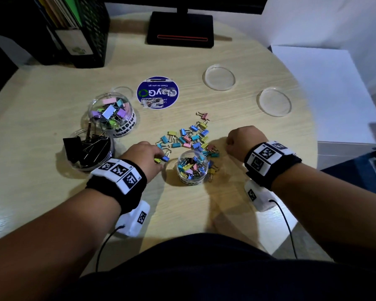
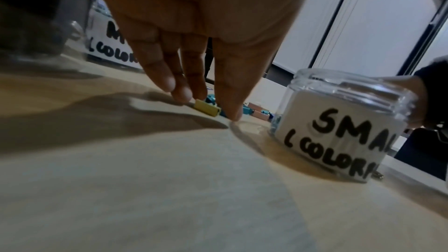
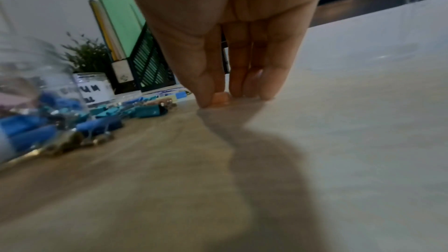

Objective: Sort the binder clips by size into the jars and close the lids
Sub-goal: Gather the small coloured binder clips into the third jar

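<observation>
Several small coloured binder clips (image 1: 189,137) lie loose mid-table beside the open small jar (image 1: 192,168), labelled "SMALL" (image 2: 339,131) and partly filled. My left hand (image 1: 160,156) reaches down left of that jar, thumb and fingers pinching a yellow clip (image 2: 207,109) that lies on the table. My right hand (image 1: 229,143), to the right of the pile, pinches a pink clip (image 3: 219,98) against the tabletop between thumb and fingers. The open medium jar (image 1: 112,115) holds pastel clips. An open jar of large black clips (image 1: 89,151) stands at the left.
Two clear lids (image 1: 219,77) (image 1: 274,101) lie at the back right, a third (image 1: 123,91) behind the medium jar. A round blue sticker (image 1: 157,92), a monitor base (image 1: 180,29) and a black file holder (image 1: 74,29) sit farther back. A white box (image 1: 326,90) borders the table on the right.
</observation>
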Tool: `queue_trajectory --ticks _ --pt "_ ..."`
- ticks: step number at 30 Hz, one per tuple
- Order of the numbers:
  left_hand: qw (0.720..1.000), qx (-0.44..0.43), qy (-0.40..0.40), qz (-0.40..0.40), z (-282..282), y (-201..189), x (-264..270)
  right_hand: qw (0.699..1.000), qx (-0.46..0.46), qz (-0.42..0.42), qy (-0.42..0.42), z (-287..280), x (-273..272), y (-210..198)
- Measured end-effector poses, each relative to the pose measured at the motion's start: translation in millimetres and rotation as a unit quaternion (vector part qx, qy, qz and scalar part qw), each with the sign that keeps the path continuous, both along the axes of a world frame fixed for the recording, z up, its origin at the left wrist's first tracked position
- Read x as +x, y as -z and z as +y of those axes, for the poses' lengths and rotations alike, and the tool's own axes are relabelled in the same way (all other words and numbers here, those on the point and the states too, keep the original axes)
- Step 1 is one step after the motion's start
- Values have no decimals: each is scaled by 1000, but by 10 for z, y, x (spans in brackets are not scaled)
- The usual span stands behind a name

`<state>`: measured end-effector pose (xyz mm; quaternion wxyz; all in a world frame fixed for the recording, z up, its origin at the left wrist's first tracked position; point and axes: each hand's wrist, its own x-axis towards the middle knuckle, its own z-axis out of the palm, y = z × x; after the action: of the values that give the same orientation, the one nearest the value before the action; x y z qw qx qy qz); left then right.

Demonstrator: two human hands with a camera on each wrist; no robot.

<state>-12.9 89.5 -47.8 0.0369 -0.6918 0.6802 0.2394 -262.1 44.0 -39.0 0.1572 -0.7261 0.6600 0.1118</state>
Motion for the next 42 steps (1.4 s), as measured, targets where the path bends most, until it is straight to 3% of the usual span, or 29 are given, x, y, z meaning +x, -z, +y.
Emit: queue_trajectory --ticks 9,20,25,29,32,35,37,42 --pt "1000 16 4 -22 -25 -56 -8 998 15 25 -48 180 14 -25" --pt "999 21 23 -44 -45 -32 -72 999 4 18 -44 226 17 32" --pt "1000 21 -20 4 -11 -60 -73 998 6 16 -54 260 -12 47" --pt "990 -94 -38 95 46 -265 -193 999 -6 5 -51 281 -39 80" --pt "975 -141 10 174 89 -450 -369 999 -5 3 -46 276 -49 93" --pt "968 -105 68 218 117 -476 -467 999 1 6 -48 272 -49 81" --pt "972 -72 92 202 146 -419 -466 999 10 3 -48 261 -64 68" --pt "978 -41 80 190 233 -315 -370 997 -2 -74 -24 291 -74 -18"
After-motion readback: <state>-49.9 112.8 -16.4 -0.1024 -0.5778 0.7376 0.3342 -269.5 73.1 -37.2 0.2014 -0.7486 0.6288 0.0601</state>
